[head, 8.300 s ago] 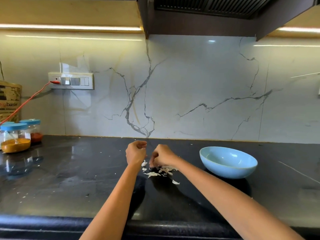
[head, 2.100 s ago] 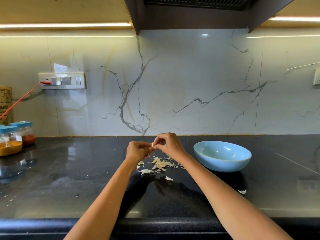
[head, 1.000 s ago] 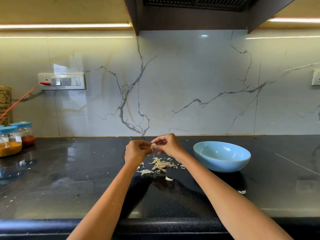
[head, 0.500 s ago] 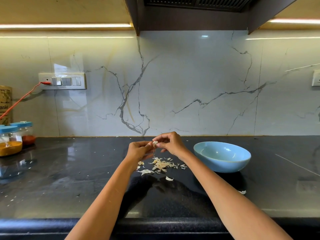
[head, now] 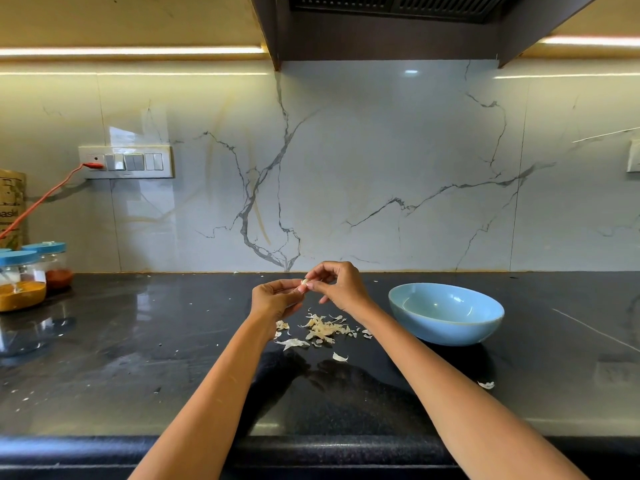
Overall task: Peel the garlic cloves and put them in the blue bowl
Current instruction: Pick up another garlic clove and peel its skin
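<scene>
Fingertips of the left hand (head: 273, 299) and right hand (head: 341, 285) pinch one garlic clove (head: 305, 282) above a pile of peels (head: 322, 329); the blue bowl (head: 446, 313) seems nearly empty.

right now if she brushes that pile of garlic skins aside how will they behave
The garlic skins look thin, curled and papery, so they would probably flutter and scatter rather than slide together. Stray flakes already lie apart on the black counter, which suggests they drift easily. Some may cling to her fingers.

Bowl (head: 446, 313), right of centre: light blue. Countertop (head: 138, 358): glossy black. Backsplash (head: 346, 168): white marble with grey veining. Jars (head: 24, 275), left edge: blue lids, orange and red contents. Peel scraps (head: 323, 329), centre: off-white.
</scene>
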